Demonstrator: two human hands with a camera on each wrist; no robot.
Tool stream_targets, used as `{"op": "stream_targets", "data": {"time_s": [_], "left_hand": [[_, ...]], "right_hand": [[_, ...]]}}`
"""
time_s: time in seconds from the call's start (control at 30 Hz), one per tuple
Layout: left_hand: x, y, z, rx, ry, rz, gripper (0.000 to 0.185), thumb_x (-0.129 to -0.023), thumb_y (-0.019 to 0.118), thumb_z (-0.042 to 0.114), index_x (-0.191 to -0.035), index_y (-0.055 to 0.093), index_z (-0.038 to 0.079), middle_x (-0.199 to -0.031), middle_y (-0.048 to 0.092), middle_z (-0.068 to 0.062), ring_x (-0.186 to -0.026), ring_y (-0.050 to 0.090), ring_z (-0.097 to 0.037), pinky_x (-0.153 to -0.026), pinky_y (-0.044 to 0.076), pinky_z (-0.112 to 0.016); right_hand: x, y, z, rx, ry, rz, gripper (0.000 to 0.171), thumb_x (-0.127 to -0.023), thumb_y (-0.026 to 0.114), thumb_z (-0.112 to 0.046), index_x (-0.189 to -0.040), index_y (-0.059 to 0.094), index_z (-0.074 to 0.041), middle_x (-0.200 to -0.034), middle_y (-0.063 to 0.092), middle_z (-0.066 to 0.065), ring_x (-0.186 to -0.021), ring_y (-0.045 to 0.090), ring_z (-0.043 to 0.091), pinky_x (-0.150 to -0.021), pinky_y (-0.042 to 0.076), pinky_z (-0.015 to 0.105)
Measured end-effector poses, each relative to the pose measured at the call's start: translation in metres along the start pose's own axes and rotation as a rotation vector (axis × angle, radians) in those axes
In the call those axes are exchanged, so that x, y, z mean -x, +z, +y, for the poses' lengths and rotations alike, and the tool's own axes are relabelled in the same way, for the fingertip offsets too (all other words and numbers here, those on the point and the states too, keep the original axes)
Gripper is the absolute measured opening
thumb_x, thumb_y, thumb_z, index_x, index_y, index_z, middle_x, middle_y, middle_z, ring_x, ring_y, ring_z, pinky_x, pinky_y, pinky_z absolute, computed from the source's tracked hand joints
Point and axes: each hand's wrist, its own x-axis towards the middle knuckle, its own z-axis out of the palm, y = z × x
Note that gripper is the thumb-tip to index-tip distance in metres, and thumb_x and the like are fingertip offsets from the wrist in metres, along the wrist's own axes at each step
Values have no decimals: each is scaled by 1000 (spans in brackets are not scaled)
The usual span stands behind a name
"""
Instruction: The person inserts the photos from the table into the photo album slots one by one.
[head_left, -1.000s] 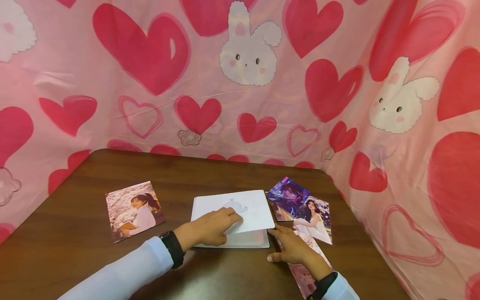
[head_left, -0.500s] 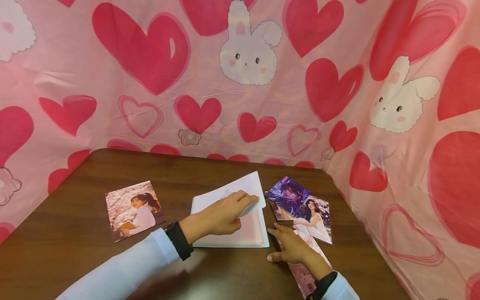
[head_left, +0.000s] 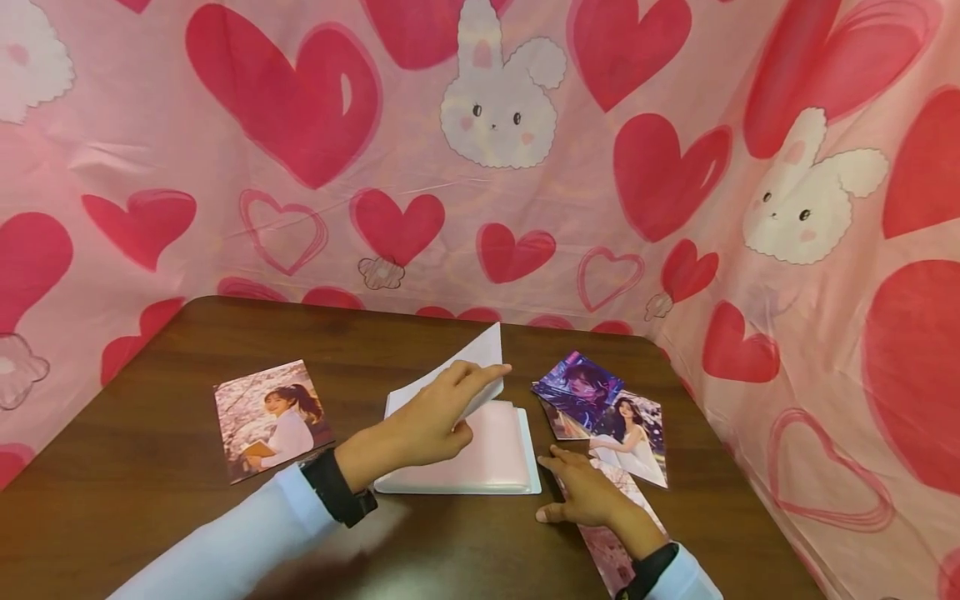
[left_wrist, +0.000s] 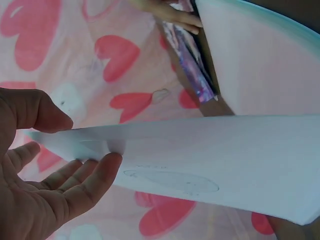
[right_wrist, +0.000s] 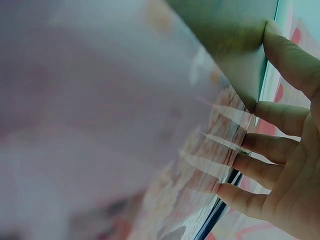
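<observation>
A small album with a white cover (head_left: 485,343) and pinkish clear sleeves (head_left: 491,454) lies mid-table. My left hand (head_left: 423,429) pinches the cover, which stands half raised, its hinge at the left. In the left wrist view, the thumb is on one face of the cover (left_wrist: 240,160) and the fingers on the other; a faint whale drawing shows. Just right of the album, my right hand (head_left: 588,496) rests with spread fingers on the table and a pink blossom photo card (head_left: 611,560). That card (right_wrist: 100,125) fills much of the right wrist view.
A purple photo card (head_left: 581,385) and one of a figure in white (head_left: 633,442) overlap at the right, partly covering another card. A blossom photo card (head_left: 273,421) lies alone at the left. Behind the brown table (head_left: 150,517) hangs a pink heart-and-rabbit curtain (head_left: 420,125).
The left hand has lifted the album cover from nearly flat and swung it up and leftward, baring the sleeves. The right hand has stayed where it was.
</observation>
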Motion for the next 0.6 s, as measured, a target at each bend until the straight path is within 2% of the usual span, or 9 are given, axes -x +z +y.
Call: {"op": "stream_targets", "data": {"time_s": [0.2, 0.37, 0.5, 0.6], "left_hand": [[6, -18, 2, 59, -63, 41, 73, -68, 64, -9, -135, 44, 12, -113, 49, -12, -91, 52, -21, -67, 50, -33], [8, -24, 2, 83, -76, 75, 69, -69, 61, -8, -133, 43, 10, -114, 49, -12, -91, 51, -21, -69, 48, -34], [13, -31, 2, 141, -127, 128, 63, -71, 59, -8, -129, 45, 8, -115, 50, -11, -95, 52, -21, -70, 51, -32], [16, -39, 1, 189, -176, 182, 56, -72, 60, -8, -125, 47, 7, -113, 51, -9, -96, 53, -21, -66, 53, -28]], "right_hand": [[1, -1, 1, 10, -5, 4, 78, -70, 79, -40, -128, 51, 4, -134, 37, 34, -119, 35, 52, -91, 31, 65], [3, -1, 2, 20, -15, 17, 78, -70, 80, -39, -127, 51, 4, -133, 37, 34, -118, 36, 53, -90, 31, 65], [1, 0, 2, 11, -23, 10, 78, -70, 79, -39, -128, 50, 4, -134, 37, 34, -119, 35, 53, -90, 31, 65], [1, 0, 3, 11, -23, 10, 78, -71, 79, -40, -128, 50, 4, -134, 37, 33, -119, 35, 53, -90, 31, 65]]}}
